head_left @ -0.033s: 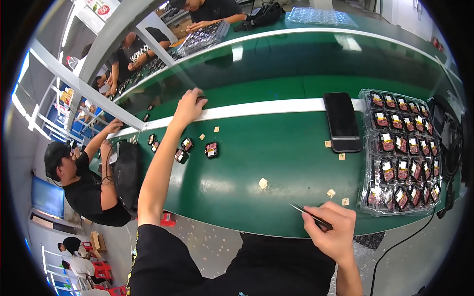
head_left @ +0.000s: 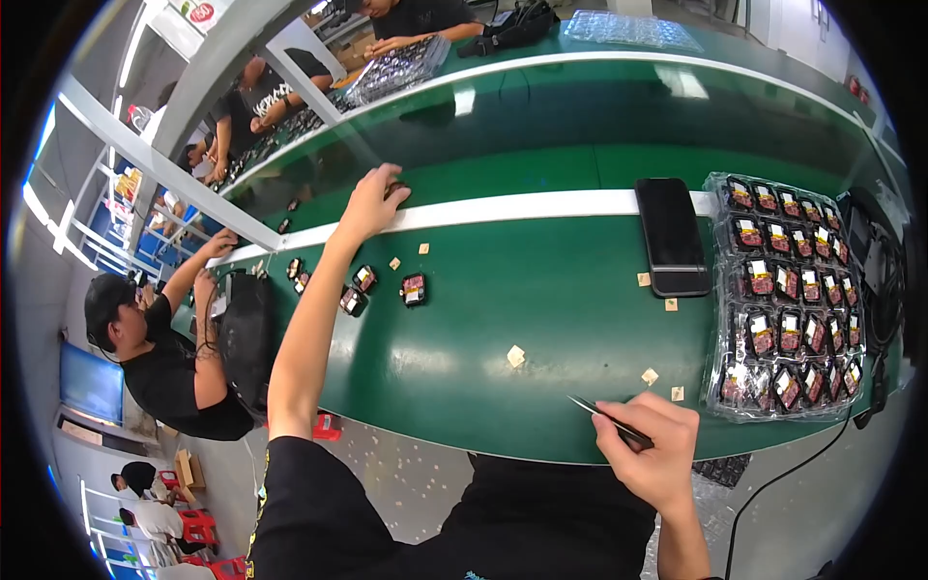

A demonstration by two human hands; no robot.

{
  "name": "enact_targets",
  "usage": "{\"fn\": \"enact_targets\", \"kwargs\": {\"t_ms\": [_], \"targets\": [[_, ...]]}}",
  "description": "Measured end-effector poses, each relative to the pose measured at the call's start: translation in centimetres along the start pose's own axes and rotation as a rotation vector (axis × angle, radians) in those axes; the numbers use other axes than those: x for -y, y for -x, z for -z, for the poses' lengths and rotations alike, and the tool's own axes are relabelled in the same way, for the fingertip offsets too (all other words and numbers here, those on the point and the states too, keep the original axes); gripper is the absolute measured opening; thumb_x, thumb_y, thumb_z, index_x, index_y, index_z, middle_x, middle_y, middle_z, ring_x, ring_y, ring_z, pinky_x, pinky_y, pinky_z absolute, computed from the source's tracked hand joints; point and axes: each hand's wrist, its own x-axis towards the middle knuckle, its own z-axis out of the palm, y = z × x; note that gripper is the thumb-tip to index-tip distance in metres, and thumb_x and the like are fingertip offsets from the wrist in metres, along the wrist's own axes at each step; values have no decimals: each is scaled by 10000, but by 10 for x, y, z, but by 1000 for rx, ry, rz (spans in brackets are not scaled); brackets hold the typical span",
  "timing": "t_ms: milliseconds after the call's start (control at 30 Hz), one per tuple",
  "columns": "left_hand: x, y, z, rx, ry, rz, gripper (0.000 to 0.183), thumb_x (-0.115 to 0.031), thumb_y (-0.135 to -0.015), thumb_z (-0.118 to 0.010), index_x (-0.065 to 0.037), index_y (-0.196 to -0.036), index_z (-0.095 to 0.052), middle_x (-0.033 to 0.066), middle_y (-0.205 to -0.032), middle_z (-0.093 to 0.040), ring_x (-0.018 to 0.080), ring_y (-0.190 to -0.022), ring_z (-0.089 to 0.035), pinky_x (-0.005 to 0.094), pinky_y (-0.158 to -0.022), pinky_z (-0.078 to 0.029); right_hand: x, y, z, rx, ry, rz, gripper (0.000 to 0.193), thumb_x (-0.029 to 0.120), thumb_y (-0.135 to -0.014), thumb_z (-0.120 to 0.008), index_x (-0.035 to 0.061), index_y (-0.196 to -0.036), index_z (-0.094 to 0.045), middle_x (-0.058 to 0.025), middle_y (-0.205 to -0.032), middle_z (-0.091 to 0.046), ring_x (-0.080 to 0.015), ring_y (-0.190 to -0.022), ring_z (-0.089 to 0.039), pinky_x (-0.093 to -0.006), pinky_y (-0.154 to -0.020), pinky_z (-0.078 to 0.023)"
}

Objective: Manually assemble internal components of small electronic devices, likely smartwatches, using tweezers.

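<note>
My left hand (head_left: 372,205) is stretched out over the white rail (head_left: 503,205). Its thumb and fingers close round a small dark piece (head_left: 397,188), mostly hidden by them. Low on the right, my right hand (head_left: 657,447) grips a pair of dark tweezers (head_left: 623,430), their bare metal tip pointing up and left over the green tabletop (head_left: 464,377). Beside my left forearm lie several small black packs with red and white labels, among them one pack (head_left: 413,289) apart from the rest. Small pale square stickers, such as one sticker (head_left: 516,357), are scattered about.
A black phone (head_left: 672,237) rests across the rail's right end. Right of it, a clear plastic tray (head_left: 717,319) holds rows of labelled black packs. Cables (head_left: 878,309) lie beyond. At left, a co-worker (head_left: 159,358) sits by a black bag (head_left: 246,333); others work across the partition.
My left hand has shifted slightly at the far side of the rail, and the dark piece shows more plainly between its fingers. My right hand and the tweezers stay nearly still.
</note>
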Motion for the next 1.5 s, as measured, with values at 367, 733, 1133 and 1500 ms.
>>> {"fn": "enact_targets", "kwargs": {"t_ms": [367,733,1133,1500], "targets": [[-216,123,-28,438,598,-739,634,-67,-887,-865,-43,-1485,-657,121,-1391,-718,351,-1240,-657,470,-1078,-509,3,-11,8,-29,-34,-54,170,-59,-837,-858,-29,-1004,-853,-30,-684,-679,-48,-492,-495,-243,-485,-340],[-212,129,-27,437,534,-640,622,-280,-748,-990,-101,-1307,-785,33,-1171,-696,243,-1053,-632,364,-907,-480,9,-25,8,18,-59,-146,144,-60,-858,-851,-48,-1001,-844,-37,-707,-677,-37,-525,-515,-234,-497,-334],[-214,133,-32,436,573,-598,626,-365,-675,-1006,-48,-1191,-844,29,-965,-697,190,-824,-597,310,-743,-468,-9,-39,-5,62,80,-69,130,-82,-820,-817,-28,-938,-821,-27,-667,-624,-56,-485,-482,-258,-465,-330],[-217,132,-34,395,536,-621,697,-433,-634,-996,-28,-1177,-831,35,-915,-704,182,-745,-577,314,-739,-463,-8,-38,-5,49,157,-15,189,-103,-786,-827,-29,-959,-843,-28,-735,-678,-43,-524,-500,-226,-481,-323]]}}
